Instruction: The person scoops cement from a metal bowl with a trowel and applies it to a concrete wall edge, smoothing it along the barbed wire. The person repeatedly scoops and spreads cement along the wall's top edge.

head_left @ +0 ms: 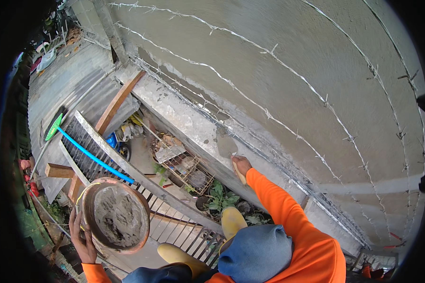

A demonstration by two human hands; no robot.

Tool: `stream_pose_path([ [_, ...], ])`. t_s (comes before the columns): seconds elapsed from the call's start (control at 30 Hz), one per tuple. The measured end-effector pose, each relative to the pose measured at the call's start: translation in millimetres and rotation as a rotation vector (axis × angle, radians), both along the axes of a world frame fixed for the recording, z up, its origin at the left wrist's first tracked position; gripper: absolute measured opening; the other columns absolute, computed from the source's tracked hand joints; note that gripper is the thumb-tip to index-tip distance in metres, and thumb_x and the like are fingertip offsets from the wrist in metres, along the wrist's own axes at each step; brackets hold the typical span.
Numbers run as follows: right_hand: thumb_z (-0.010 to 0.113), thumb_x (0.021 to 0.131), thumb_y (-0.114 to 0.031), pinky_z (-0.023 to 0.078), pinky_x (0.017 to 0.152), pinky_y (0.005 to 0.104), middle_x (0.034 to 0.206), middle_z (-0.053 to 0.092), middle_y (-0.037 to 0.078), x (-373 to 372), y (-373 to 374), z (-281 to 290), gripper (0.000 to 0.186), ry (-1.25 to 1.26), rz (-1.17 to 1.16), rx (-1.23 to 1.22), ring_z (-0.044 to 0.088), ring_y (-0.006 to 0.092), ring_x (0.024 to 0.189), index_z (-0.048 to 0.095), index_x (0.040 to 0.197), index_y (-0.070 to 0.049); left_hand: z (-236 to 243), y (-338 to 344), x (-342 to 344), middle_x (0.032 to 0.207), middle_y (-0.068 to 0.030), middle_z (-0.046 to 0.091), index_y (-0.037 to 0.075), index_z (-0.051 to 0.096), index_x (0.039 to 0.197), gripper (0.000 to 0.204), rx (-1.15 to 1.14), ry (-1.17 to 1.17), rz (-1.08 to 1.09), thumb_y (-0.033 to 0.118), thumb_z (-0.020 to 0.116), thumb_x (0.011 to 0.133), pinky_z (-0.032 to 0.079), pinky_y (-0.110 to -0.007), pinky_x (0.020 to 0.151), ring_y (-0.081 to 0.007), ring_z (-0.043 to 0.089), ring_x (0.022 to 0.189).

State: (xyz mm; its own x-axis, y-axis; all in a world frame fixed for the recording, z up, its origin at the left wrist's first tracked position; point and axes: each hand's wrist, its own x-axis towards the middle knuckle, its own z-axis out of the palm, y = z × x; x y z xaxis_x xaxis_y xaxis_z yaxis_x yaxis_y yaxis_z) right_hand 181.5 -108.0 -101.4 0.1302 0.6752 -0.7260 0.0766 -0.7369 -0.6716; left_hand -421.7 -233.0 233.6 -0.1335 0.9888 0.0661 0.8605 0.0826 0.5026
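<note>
Grey plastered wall [316,52] fills the background beyond the right hand [242,165], with barbed wire [269,114] strung across it. That hand is closed around the handle of a trowel [227,146], whose blade lies just ahead of the knuckles over a rough concrete ledge [189,120]. For an even coat, I'd keep the blade low, press steadily, and keep the knuckles clear of the barbs. The trowel's blade looks broad and coated with grey mortar; its handle is pale. Well to its left, the left hand [83,240] has fingers spread along the outside of a round bowl [89,203]; I can't tell whether it grips or only steadies it. Inside sits lumpy, wet-looking mortar [118,214].
</note>
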Motion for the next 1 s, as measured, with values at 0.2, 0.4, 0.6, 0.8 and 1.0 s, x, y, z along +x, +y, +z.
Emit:
stream_pose_path([
  [0.2,0.058,0.104,-0.043,0.045,0.045,0.0381,0.070,0.060,0.007,-11,-1,11,0.039,-0.067,0.043,-0.005,0.056,0.0202,0.051,0.061,0.089,-0.007,-64,-30,-62,0.156,-0.0167,0.050,0.003,0.046,0.154,0.048,0.201,-0.180,0.292,0.022,0.049,0.110,0.033,-0.039,0.121,-0.0287,0.046,0.145],
  [0.4,0.055,0.106,-0.037,0.043,0.047,0.0336,0.070,0.058,0.005,-46,-36,94,0.033,0.010,0.192,0.096,0.053,0.0162,0.051,0.058,0.091,-0.009,-132,-36,-75,0.152,-0.0200,0.052,0.005,0.035,0.161,0.065,0.267,-0.997,0.596,0.044,0.046,0.110,0.038,-0.039,0.118,-0.0284,0.051,0.140],
  [0.6,0.058,0.103,-0.024,0.049,0.056,0.0370,0.073,0.061,0.010,-130,-25,250,0.018,-0.279,0.883,0.695,0.058,0.0218,0.056,0.062,0.098,-0.007,-148,-25,-61,0.147,-0.0153,0.057,0.007,0.036,0.160,0.063,0.366,-1.214,0.567,0.046,0.041,0.111,0.042,-0.038,0.115,-0.0254,0.057,0.134],
  [0.8,0.065,0.097,-0.026,0.054,0.079,0.0458,0.100,0.063,0.009,-232,-8,316,0.031,-0.811,1.529,1.131,0.065,0.0307,0.095,0.063,0.126,-0.016,-144,-29,-56,0.150,-0.0110,0.054,0.004,0.047,0.154,0.054,0.338,-1.070,0.673,0.036,0.044,0.111,0.038,-0.034,0.116,-0.0209,0.051,0.137],
  [1.0,0.064,0.091,-0.020,0.049,0.081,0.0472,0.106,0.058,0.007,-268,9,310,0.040,-0.944,1.749,1.303,0.060,0.0284,0.103,0.062,0.130,-0.026,-143,-30,-56,0.150,-0.0120,0.054,0.004,0.049,0.152,0.052,0.346,-1.033,0.694,0.034,0.047,0.110,0.037,-0.035,0.117,-0.0215,0.051,0.137],
])
